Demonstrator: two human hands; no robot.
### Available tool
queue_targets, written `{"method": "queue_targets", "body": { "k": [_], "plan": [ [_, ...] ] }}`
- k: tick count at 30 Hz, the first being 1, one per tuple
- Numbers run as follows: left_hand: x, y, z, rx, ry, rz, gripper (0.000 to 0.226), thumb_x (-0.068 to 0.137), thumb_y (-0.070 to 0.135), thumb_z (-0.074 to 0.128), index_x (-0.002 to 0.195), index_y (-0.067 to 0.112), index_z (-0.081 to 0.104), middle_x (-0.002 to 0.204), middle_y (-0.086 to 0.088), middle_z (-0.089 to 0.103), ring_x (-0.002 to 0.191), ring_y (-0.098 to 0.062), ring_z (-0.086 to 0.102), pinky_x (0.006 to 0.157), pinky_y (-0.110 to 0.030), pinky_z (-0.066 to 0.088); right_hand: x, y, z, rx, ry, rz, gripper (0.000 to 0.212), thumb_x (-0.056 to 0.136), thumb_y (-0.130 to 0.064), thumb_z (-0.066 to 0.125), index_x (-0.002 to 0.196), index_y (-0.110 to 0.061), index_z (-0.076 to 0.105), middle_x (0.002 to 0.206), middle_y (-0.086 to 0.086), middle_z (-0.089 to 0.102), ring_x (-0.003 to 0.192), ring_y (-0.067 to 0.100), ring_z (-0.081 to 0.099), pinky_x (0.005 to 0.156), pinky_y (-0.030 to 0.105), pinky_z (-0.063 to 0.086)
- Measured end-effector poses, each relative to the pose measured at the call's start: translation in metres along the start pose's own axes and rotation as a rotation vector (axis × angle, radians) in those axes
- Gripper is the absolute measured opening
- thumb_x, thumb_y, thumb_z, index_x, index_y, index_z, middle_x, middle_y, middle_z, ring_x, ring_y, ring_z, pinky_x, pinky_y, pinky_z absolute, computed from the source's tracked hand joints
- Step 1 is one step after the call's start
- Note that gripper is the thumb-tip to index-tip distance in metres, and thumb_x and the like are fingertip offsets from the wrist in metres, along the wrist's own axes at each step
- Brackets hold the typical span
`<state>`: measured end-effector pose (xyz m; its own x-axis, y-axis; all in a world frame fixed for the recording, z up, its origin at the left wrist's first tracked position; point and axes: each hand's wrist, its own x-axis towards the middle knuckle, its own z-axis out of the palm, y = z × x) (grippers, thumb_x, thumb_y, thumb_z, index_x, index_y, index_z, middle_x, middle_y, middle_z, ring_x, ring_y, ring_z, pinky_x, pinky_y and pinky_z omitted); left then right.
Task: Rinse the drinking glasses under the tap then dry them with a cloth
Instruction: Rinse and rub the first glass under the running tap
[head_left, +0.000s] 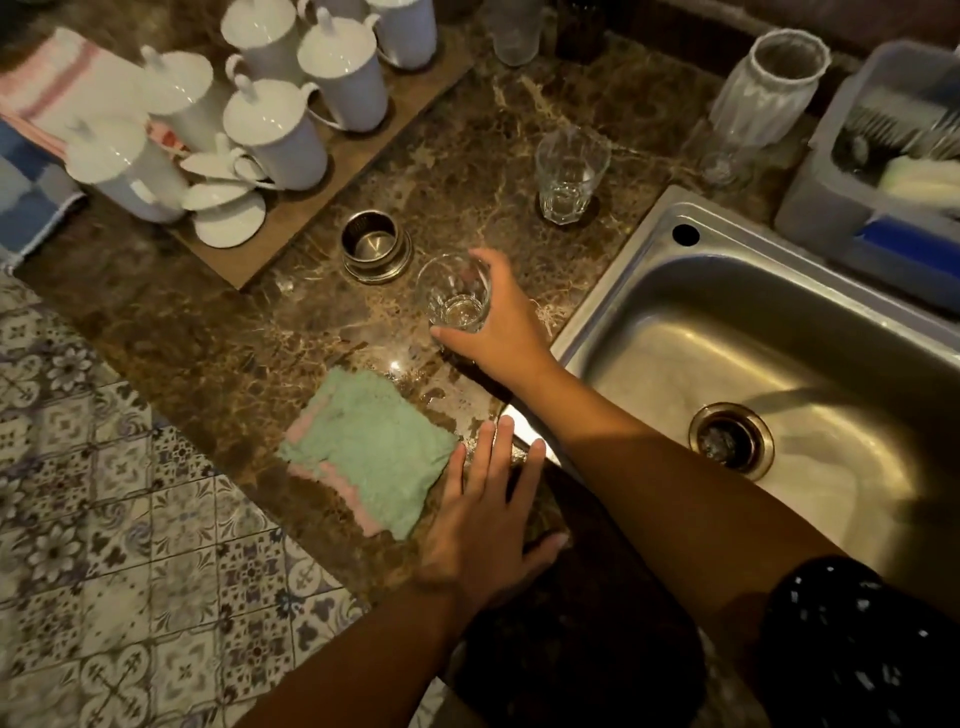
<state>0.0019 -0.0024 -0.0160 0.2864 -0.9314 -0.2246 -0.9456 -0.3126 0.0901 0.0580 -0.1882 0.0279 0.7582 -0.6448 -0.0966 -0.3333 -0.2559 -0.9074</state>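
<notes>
My right hand (498, 322) grasps one glass (453, 291); my left hand (488, 514) lies flat, holding nothing, with the cloth (363, 452) at its ten o'clock. Drying looks undone, and another glass (569, 176) waits at one o'clock.

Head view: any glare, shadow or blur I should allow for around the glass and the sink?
Head view: dim, warm light; a shadow band crosses the stainless steel sink; small glare spot on the brown marble counter beyond the green terry cloth; the white lidded mugs and grey plastic tub at the edges look smeared; the clear drinking glass in the right hand is sharp.
</notes>
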Motion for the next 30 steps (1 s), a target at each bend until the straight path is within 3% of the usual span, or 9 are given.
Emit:
{"method": "queue_targets", "body": {
  "k": [3,7,10,13,17,21,23,26,30],
  "plan": [
    [0.001,0.0,-0.003,-0.013,0.007,-0.012,0.091,0.09,0.074,0.035,0.159,0.017,0.02,0.165,-0.026,0.013,0.153,-0.041,0.016,0.119,-0.06,0.021,-0.008,-0.001,-0.003,0.029,0.026,-0.003,0.088,0.069,-0.031,0.088,0.14,-0.026,0.035,0.137,0.003,0.056,0.122,0.02,0.055,0.101,0.042,0.048],
    [-0.002,0.001,-0.008,-0.045,-0.002,-0.014,0.087,0.091,0.071,0.036,0.157,0.015,0.029,0.165,-0.027,0.015,0.153,-0.042,0.016,0.119,-0.062,0.022,-0.04,-0.01,-0.023,0.094,0.08,0.022,0.085,0.069,-0.025,0.089,0.137,-0.025,0.039,0.133,-0.005,0.056,0.121,0.007,0.051,0.102,0.025,0.043],
    [-0.003,0.001,-0.007,-0.065,-0.009,-0.02,0.085,0.09,0.07,0.039,0.154,0.013,0.038,0.164,-0.028,0.019,0.153,-0.042,0.018,0.118,-0.063,0.024,-0.076,-0.02,-0.043,0.112,0.119,0.068,0.083,0.068,-0.02,0.088,0.135,-0.028,0.04,0.129,-0.01,0.055,0.12,0.01,0.054,0.105,0.037,0.048],
    [-0.001,0.001,-0.009,-0.052,-0.037,-0.026,0.088,0.093,0.073,0.026,0.159,0.015,0.021,0.167,-0.024,0.001,0.155,-0.039,0.003,0.122,-0.062,0.013,-0.116,-0.031,-0.065,0.096,0.164,0.088,0.081,0.069,-0.021,0.087,0.134,-0.031,0.04,0.125,-0.017,0.054,0.118,0.009,0.056,0.101,0.039,0.05],
    [-0.004,-0.002,-0.011,-0.08,-0.109,-0.028,0.092,0.092,0.076,0.006,0.161,0.015,0.01,0.167,-0.024,0.003,0.154,-0.042,0.008,0.121,-0.063,0.014,-0.167,-0.041,-0.094,0.105,0.25,0.121,0.078,0.069,-0.015,0.088,0.128,-0.036,0.041,0.117,-0.027,0.053,0.108,-0.013,0.054,0.092,0.015,0.045],
    [-0.001,0.006,-0.035,-0.1,-0.171,-0.034,0.089,0.096,0.068,0.031,0.161,0.015,0.003,0.167,-0.024,-0.005,0.154,-0.043,0.0,0.122,-0.06,0.008,-0.215,-0.043,-0.121,0.148,0.329,0.165,0.079,0.071,-0.011,0.087,0.13,-0.034,0.04,0.12,-0.017,0.052,0.108,-0.006,0.053,0.091,0.013,0.043],
    [0.006,0.015,-0.053,-0.225,-0.179,-0.103,0.086,0.097,0.055,0.048,0.16,0.015,0.006,0.167,-0.021,0.0,0.153,-0.041,0.009,0.123,-0.055,0.017,-0.235,-0.041,-0.133,0.168,0.353,0.166,0.079,0.071,-0.01,0.087,0.131,-0.032,0.041,0.126,-0.009,0.053,0.113,0.005,0.055,0.098,0.021,0.046],
    [0.019,0.041,-0.083,-0.637,-0.02,-0.185,0.085,0.096,0.039,0.061,0.159,0.011,0.012,0.163,-0.018,0.015,0.144,-0.038,0.035,0.116,-0.049,0.037,-0.26,-0.035,-0.15,0.192,0.371,0.161,0.081,0.069,-0.013,0.089,0.133,-0.032,0.042,0.13,-0.003,0.055,0.121,0.015,0.056,0.103,0.033,0.048],
    [0.03,0.1,-0.122,-1.33,-0.138,-0.279,0.078,0.095,0.057,0.054,0.157,0.023,0.022,0.152,-0.013,0.044,0.125,-0.034,0.057,0.101,-0.057,0.051,-0.283,-0.026,-0.178,0.191,0.359,0.152,0.08,0.067,-0.009,0.089,0.129,-0.033,0.044,0.127,-0.001,0.059,0.116,0.013,0.06,0.097,0.026,0.051]
  ]
}}
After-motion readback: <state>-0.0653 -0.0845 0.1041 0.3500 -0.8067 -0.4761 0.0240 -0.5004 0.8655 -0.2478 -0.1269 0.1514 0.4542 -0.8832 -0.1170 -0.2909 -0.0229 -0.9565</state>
